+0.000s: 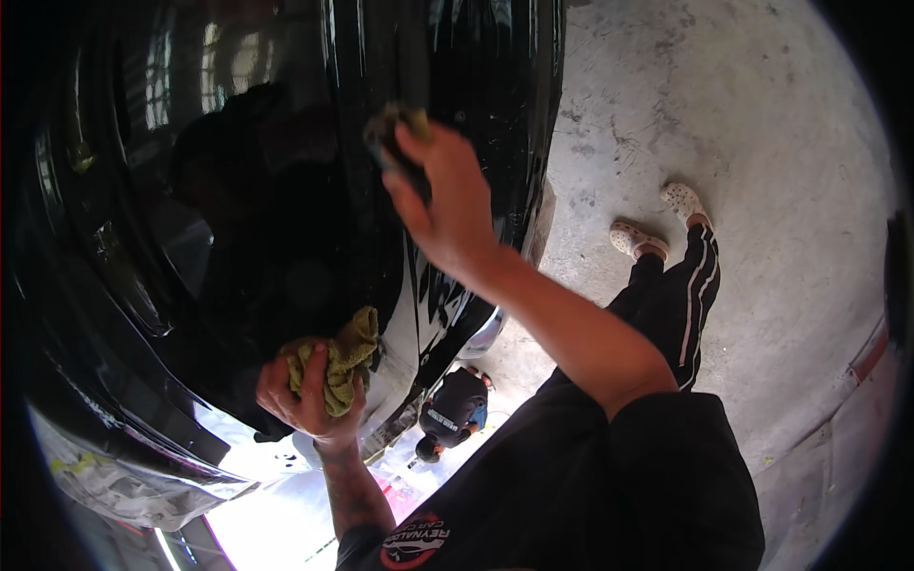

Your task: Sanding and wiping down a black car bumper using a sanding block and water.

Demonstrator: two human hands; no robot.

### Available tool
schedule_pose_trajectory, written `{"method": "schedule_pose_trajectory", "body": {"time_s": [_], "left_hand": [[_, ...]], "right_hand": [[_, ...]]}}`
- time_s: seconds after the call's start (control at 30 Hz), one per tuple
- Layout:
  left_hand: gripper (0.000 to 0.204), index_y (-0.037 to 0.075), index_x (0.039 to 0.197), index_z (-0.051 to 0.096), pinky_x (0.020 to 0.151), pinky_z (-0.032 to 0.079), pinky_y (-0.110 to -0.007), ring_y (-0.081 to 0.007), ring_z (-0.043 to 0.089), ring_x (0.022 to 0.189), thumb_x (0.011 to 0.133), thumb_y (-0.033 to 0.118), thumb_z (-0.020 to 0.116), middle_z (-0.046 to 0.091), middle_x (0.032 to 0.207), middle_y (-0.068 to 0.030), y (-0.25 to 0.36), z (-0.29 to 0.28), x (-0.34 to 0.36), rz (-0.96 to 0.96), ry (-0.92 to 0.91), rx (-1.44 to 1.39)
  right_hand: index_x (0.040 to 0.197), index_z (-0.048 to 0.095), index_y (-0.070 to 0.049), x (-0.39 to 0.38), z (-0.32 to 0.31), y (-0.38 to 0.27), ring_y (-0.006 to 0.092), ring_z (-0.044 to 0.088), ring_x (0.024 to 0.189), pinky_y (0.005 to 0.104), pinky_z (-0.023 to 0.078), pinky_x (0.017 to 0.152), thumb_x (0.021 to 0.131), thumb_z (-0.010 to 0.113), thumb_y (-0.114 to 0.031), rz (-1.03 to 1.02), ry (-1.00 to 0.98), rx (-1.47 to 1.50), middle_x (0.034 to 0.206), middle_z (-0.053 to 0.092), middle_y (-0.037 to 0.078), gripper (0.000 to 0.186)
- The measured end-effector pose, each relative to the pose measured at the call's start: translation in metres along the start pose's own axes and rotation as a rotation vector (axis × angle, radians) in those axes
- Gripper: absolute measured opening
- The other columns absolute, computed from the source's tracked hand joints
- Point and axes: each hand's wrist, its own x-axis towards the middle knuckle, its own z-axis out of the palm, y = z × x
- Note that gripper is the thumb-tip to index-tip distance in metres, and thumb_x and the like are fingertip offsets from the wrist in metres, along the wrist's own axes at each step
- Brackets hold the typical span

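I stand beside a glossy black car body [257, 219] that shows reflections of windows. My right hand [443, 195] reaches up on the panel, its fingers wrapped round a small dark pad [395, 133] with a yellow-green part, held at the car's surface. My left hand [309, 385] grips a crumpled olive-yellow cloth [352, 357] against or just over the lower panel; I cannot tell whether it touches the paint.
A co-worker [452, 409] in dark clothing is crouched low beyond the car's edge. The grey concrete floor [781, 190] runs along the right, under my legs. Crumpled masking sheeting [124, 485] covers part of the car at the lower left.
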Motion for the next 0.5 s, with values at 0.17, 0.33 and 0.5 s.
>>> {"method": "schedule_pose_trajectory", "body": {"time_s": [0.17,0.33,0.5], "left_hand": [[0.046,0.01,0.112,0.074,0.095,0.045,-0.052,-0.0367,0.056,0.11,0.072,0.034,0.075,0.06,0.119,-0.0158,0.001,0.0,0.001,-0.005,-0.014,-0.007],[0.047,0.01,0.112,0.074,0.094,0.045,-0.052,-0.0366,0.056,0.11,0.072,0.033,0.074,0.06,0.118,-0.0156,-0.001,-0.004,-0.003,-0.021,-0.008,0.004],[0.047,0.009,0.112,0.074,0.094,0.046,-0.052,-0.0367,0.055,0.11,0.072,0.034,0.073,0.059,0.119,-0.0157,-0.001,0.001,0.0,0.001,-0.016,0.007]], "right_hand": [[0.131,0.058,-0.006,0.01,-0.004,0.014,0.0338,0.061,0.104,0.042,0.054,0.09,0.084,0.077,-0.01,-0.091,-0.028,-0.014,0.134,0.058,0.016,0.051],[0.13,0.062,-0.01,0.041,-0.002,0.017,0.032,0.06,0.105,0.0411,0.055,0.088,0.083,0.076,-0.009,-0.151,0.021,-0.066,0.135,0.059,0.01,0.049],[0.131,0.061,-0.01,-0.008,-0.006,0.023,0.033,0.06,0.104,0.0416,0.055,0.087,0.083,0.076,-0.01,-0.138,-0.041,0.012,0.135,0.059,0.01,0.051]]}}
